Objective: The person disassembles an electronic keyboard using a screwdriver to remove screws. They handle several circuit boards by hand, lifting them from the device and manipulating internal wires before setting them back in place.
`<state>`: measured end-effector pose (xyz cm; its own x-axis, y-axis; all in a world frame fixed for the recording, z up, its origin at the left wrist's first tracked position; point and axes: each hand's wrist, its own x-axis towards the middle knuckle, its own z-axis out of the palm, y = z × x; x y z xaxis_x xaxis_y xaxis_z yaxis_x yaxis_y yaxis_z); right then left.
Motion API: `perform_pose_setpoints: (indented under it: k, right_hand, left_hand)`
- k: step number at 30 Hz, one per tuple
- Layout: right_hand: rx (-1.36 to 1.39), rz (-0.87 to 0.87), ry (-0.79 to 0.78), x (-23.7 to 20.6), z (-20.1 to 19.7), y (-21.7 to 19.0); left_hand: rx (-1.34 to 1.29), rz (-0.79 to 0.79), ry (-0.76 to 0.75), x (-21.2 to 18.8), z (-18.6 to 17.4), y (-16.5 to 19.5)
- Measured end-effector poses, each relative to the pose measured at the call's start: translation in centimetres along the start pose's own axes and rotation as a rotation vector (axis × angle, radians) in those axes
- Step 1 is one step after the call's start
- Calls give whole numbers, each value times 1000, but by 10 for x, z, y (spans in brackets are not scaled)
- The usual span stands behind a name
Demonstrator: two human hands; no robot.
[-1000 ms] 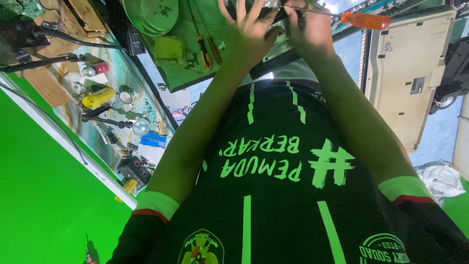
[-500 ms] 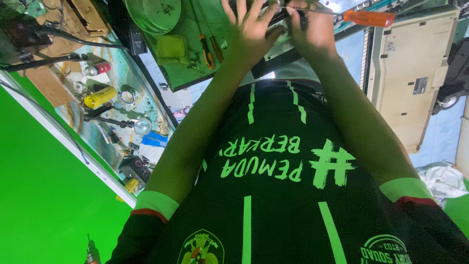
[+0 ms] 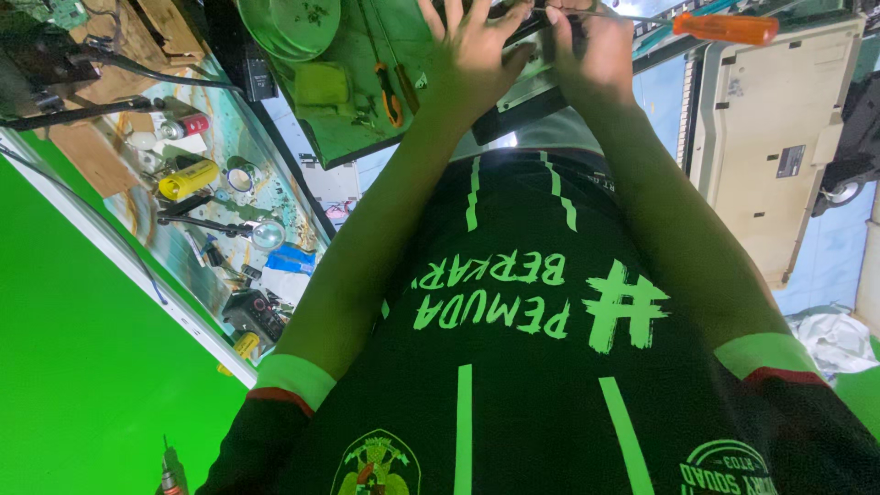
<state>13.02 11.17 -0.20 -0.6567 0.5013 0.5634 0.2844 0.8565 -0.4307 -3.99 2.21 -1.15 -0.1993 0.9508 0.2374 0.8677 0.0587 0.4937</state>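
left hand [image 3: 472, 55], right hand [image 3: 591, 55], fingertips cropped

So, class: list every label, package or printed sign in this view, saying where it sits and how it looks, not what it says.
Label: on the beige casing at right, small dark rectangle.
Shirt print: across the black shirt, bright green lettering and stripes.
Badge: low on the shirt, green and yellow crest.
Can: on the glass shelf at left, yellow cylinder.
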Motion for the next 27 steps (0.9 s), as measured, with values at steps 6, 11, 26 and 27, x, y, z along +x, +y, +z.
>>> perform_pose_setpoints:
  k: [6,11,26,27]
  right_hand:
    - [239,404,-161,6,2,-6]
    - [253,412,-191,11,3,-9]
    - [223,352,-166,10,4,-8]
    - [219,340,-160,9,4,-7]
  left_hand:
    - [-71,-49,-51,0,-4,-1]
    - [-38,1,11,3,-6,-3]
    - [-55,-52,8,5,-5,-3]
    - [-46,-55,21,4,-5,-3]
